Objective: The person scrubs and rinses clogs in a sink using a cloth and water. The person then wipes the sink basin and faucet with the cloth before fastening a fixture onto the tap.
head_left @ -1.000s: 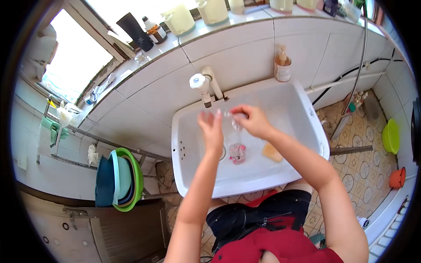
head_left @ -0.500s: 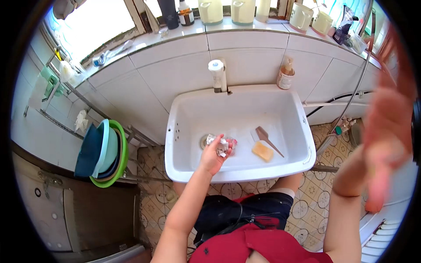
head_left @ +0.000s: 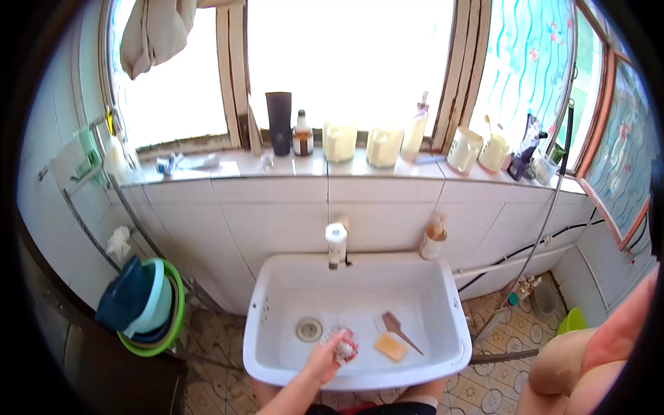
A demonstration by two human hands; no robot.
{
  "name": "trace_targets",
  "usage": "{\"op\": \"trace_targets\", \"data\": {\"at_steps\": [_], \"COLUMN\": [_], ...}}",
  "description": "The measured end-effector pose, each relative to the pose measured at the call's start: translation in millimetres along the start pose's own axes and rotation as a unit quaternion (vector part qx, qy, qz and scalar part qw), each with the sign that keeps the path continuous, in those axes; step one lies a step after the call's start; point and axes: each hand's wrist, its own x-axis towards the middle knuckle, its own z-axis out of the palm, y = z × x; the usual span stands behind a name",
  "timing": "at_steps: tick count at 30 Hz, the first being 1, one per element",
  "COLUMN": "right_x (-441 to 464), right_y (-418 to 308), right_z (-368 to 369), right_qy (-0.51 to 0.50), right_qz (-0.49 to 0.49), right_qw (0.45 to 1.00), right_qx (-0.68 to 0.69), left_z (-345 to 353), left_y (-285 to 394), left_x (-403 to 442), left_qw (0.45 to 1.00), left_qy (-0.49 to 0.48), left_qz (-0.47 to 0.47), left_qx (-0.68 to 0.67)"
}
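Observation:
Over the front part of the white sink (head_left: 250, 346), my left hand (head_left: 325, 360) has its fingers curled round a crumpled wad of whitish and pinkish material (head_left: 344, 348). What the wad is made of cannot be made out. At the lower right edge, close to the camera, my right hand (head_left: 622, 328) shows only in part beside the bent arm, and its fingers are hidden. To the right of my left hand, a yellowish sponge (head_left: 391, 347) lies on the sink floor beside a brown flat-bladed brush or scraper (head_left: 401, 332). The drain (head_left: 309, 329) is left of the hand.
A white tap (head_left: 336, 242) stands behind the sink, with a pump bottle (head_left: 434, 238) at the back right corner. Stacked basins (head_left: 155, 297) hang at the left. Cups (head_left: 384, 145) and bottles line the windowsill (head_left: 242, 166). A hose (head_left: 543, 235) runs down the right side.
The view has tilted up, showing more window. My left hand has turned, and less of the white wad shows. My blurred, raised right hand has moved down and partly out of the right edge.

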Motion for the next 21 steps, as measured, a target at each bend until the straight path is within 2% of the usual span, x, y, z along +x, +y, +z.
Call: {"op": "trace_targets", "data": {"at_steps": [2, 6, 7, 9, 11, 14, 17, 19, 21], "right_x": [0, -9, -11, -14, -15, -16, -15, -12, -5], "right_y": [1, -4, -7, -8, -7, -6, -3, -2, -1], "right_z": [-2, -6, -7, -8, -9, -6, -2, 0, 0], "right_qy": [-0.007, -0.014, -0.018, -0.02, -0.026, -0.024, -0.014, -0.007, -0.004], "right_qz": [0.006, 0.014, 0.019, 0.023, 0.025, 0.023, 0.014, 0.0, -0.019], "right_qw": [1.0, 1.0, 0.999, 0.999, 0.999, 0.999, 1.0, 1.0, 1.0], "right_qx": [-0.002, -0.015, -0.019, -0.017, -0.016, -0.02, -0.024, -0.024, -0.015], "left_z": [11, 3, -5, -34, -48, -46, -46, -46, -55], "left_y": [8, 11, 10, -7, -25, -20, -16, -15, -17], "left_x": [-1, 21, 35, 60, 76, 79, 76, 72, 78], "left_qw": [1.0, 0.999, 0.988, 0.932, 0.908, 0.961, 0.957, 0.972, 0.966], "left_qy": [0.019, -0.013, -0.014, -0.002, 0.116, 0.092, 0.076, 0.073, 0.094], "left_qz": [-0.017, 0.001, 0.032, 0.078, 0.042, -0.056, -0.042, -0.042, -0.05], "left_qx": [0.005, 0.039, 0.15, 0.355, 0.401, 0.256, 0.278, 0.22, 0.235]}}
